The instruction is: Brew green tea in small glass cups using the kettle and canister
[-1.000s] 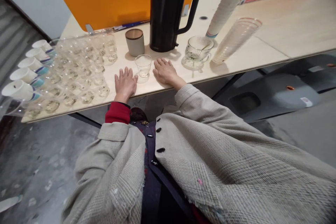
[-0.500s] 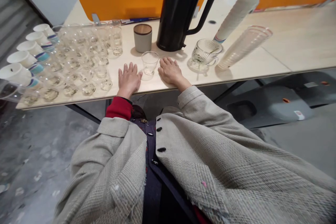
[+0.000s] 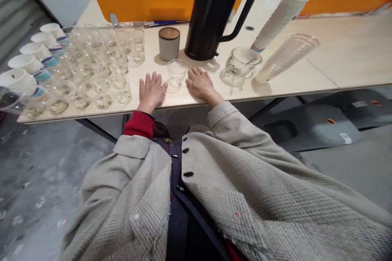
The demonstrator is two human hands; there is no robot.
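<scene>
The clear drinking glass (image 3: pixel 176 72) stands between your left hand (image 3: pixel 151 92) and your right hand (image 3: pixel 201 85); both lie open, apart, flat on the tabletop (image 3: pixel 180 100), holding nothing.

Tall black kettle (image 3: pixel 208 20) — top cut off by the frame; white striped paper cup (image 3: pixel 15 78) clipped at left edge — contents of small clear glasses (image 3: pixel 104 100) too small to tell.

1 kettle (image 3: pixel 208 20) — 5 striped cups (image 3: pixel 38 52)
</scene>
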